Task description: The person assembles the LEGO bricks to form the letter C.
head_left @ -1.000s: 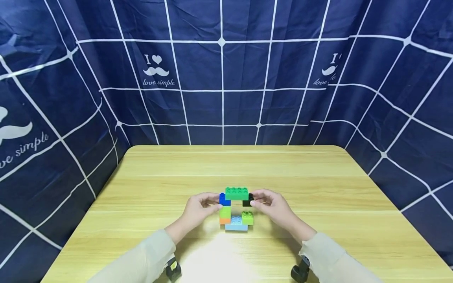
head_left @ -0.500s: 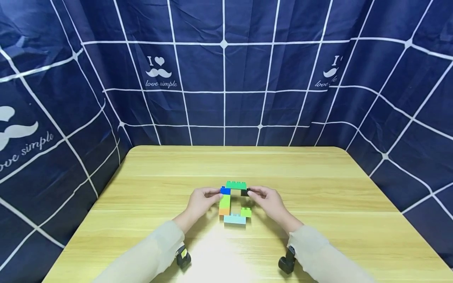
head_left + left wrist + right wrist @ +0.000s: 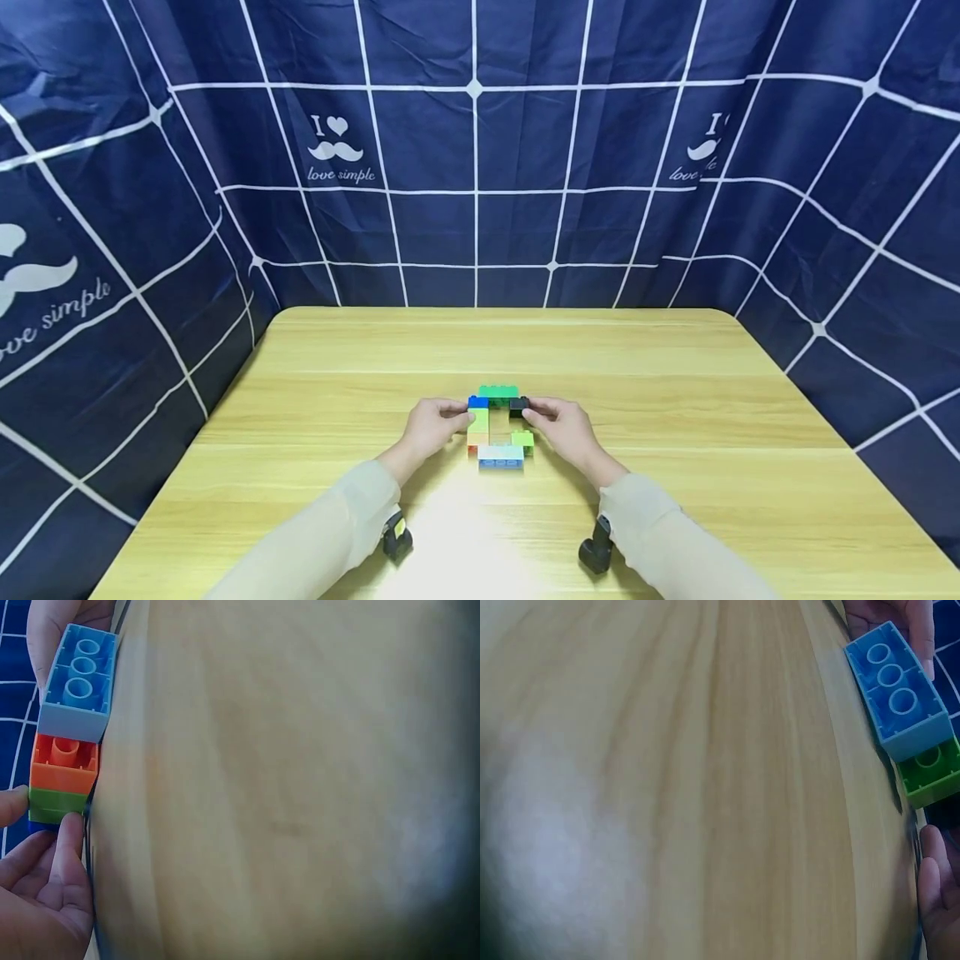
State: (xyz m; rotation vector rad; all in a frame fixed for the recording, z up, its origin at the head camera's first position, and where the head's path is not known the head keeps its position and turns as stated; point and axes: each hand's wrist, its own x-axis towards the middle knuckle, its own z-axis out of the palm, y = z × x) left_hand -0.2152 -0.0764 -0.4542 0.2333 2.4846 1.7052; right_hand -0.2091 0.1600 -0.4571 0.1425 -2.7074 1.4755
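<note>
Both hands hold up one ring-like structure of toy building bricks, with a hole through its middle. In the head view a green brick [image 3: 498, 392] tops it. A blue brick [image 3: 477, 402] sits at its upper left, above a lime brick [image 3: 478, 421] and an orange one. A light blue brick [image 3: 501, 457] forms the bottom, its hollow underside facing the wrist cameras. On the right, a gap separates the black brick [image 3: 518, 407] from a small lime brick below. My left hand [image 3: 435, 428] pinches the blue and lime left side; my right hand [image 3: 561, 427] pinches the black brick.
Beneath the bricks lies a wood-grain table [image 3: 360, 358] with rounded far corners. A dark blue curtain [image 3: 517, 142] with white lines surrounds its back and sides. Black wrist-camera mounts [image 3: 397, 537] hang by both sleeves.
The structure has tilted so its top studs show less and the underside of the light blue brick comes into view. Both forearms have drawn inward; both hands keep their hold.
</note>
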